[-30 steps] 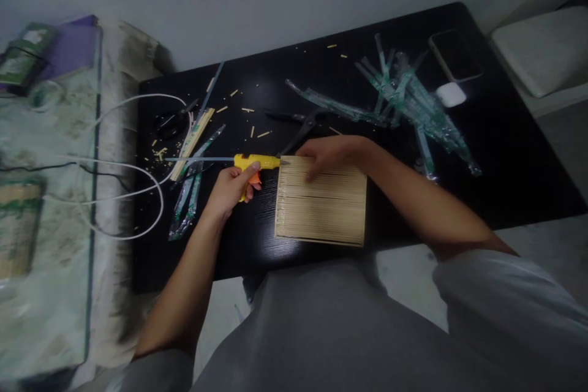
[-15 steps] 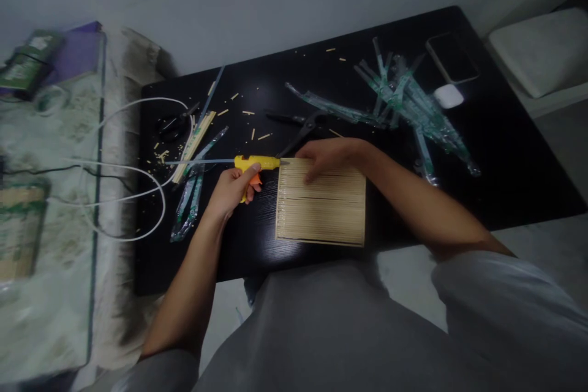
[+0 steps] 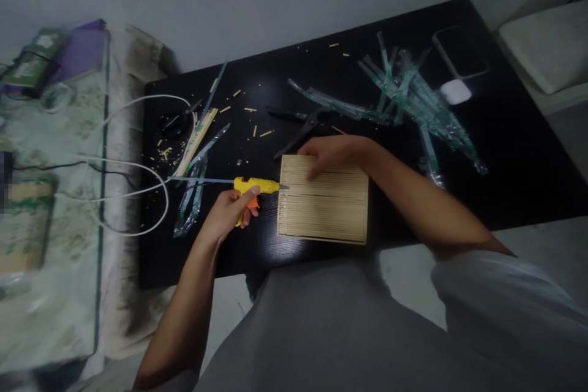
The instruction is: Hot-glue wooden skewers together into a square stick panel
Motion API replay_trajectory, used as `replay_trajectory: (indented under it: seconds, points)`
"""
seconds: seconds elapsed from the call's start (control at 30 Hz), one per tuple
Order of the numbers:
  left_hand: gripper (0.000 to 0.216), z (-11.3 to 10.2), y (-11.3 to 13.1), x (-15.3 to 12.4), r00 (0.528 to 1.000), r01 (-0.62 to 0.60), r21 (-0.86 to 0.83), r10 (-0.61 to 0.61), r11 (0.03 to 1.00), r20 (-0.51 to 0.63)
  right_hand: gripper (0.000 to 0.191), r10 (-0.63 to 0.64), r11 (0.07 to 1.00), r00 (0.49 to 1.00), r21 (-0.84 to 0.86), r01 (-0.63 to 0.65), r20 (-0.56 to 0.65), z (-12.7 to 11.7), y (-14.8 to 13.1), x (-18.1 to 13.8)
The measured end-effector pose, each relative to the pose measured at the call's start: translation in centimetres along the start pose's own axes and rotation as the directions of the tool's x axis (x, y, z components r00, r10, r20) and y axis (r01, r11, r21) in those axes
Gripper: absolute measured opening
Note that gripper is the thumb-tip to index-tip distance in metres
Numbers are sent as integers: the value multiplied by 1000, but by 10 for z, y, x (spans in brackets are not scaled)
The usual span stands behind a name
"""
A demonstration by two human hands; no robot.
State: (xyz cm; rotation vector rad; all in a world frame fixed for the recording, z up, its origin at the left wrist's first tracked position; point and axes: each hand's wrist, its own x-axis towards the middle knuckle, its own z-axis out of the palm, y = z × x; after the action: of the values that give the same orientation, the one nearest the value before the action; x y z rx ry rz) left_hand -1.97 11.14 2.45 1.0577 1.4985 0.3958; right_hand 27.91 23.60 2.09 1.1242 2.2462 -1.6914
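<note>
My left hand (image 3: 234,211) is closed round the handle of a yellow hot glue gun (image 3: 257,185) with an orange trigger. A long glue stick (image 3: 202,180) sticks out of its back end. The gun's nozzle points right and lies at the left edge of a square panel of thin bamboo sticks (image 3: 328,208), about a third of the way down. Shiny glue shows along that edge. At the panel's top edge my right hand (image 3: 328,152) grips it, thumb on the upper face and the other fingers hidden from view.
Pliers (image 3: 303,125) lie just behind the panel. Plastic wrappers (image 3: 413,98), a phone (image 3: 460,52) and a white case (image 3: 456,92) are at the right. Loose sticks (image 3: 197,141), scissors (image 3: 177,122) and a white cord (image 3: 151,228) lie left, with stick scraps around.
My left hand has brought the glue gun down along the panel's left edge, from the top corner toward the middle. My right hand keeps its place on the panel.
</note>
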Motion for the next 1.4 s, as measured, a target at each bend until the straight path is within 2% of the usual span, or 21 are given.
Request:
replay_trajectory:
  seconds: [0.37, 0.53, 0.6, 0.7, 0.77, 0.8, 0.9, 0.97, 1.0, 1.1, 1.17, 1.3, 1.4]
  points:
    - [56, 2, -25, -39, 997, 75, 5, -75, 997, 37, 39, 6, 999, 1000, 35, -6, 5, 1, -1, 1]
    - [57, 0, -40, -59, 992, 120, 9, -120, 993, 44, 31, -35, 997, 999, -73, 35, -7, 7, -10, 1]
    - [58, 0, -45, -65, 990, 134, 8, -134, 991, 39, 31, -43, 987, 998, -156, 35, -47, 11, -14, 2]
    - [58, 1, -48, -70, 987, 159, -7, -159, 987, 20, 32, -93, 971, 981, -233, 51, -172, 21, -16, 3]
    - [60, 3, -48, -72, 985, 175, -17, -175, 984, 2, 34, -177, 949, 942, -305, 86, -286, 32, -16, 1]
    - [61, 5, -47, -73, 984, 180, -22, -181, 983, -9, 37, -233, 927, 906, -363, 96, -354, 40, -17, 0]
    - [63, 11, -44, -77, 982, 179, -54, -182, 982, -58, 36, -354, 879, 738, -474, 52, -575, 74, -19, -8]
    - [63, 14, -44, -79, 979, 170, -83, -178, 982, -102, 30, -398, 880, 663, -469, 79, -635, 103, -21, -14]
    - [62, 15, -44, -80, 976, 166, -94, -177, 982, -128, 31, -415, 876, 644, -472, 94, -642, 118, -21, -17]
    - [59, 15, -47, -81, 966, 141, -86, -156, 986, -206, 43, -431, 864, 645, -495, 93, -631, 154, -17, -24]
    - [57, 14, -50, -81, 962, 116, -52, -125, 992, -243, 50, -441, 859, 630, -504, 89, -640, 168, -12, -26]
    - [56, 12, -52, -79, 959, 69, -16, -70, 998, -273, 49, -497, 835, 607, -532, 140, -620, 174, -9, -29]
    - [57, 14, -49, -79, 948, 80, -23, -83, 997, -308, 45, -517, 824, 598, -545, 154, -613, 174, -10, -32]
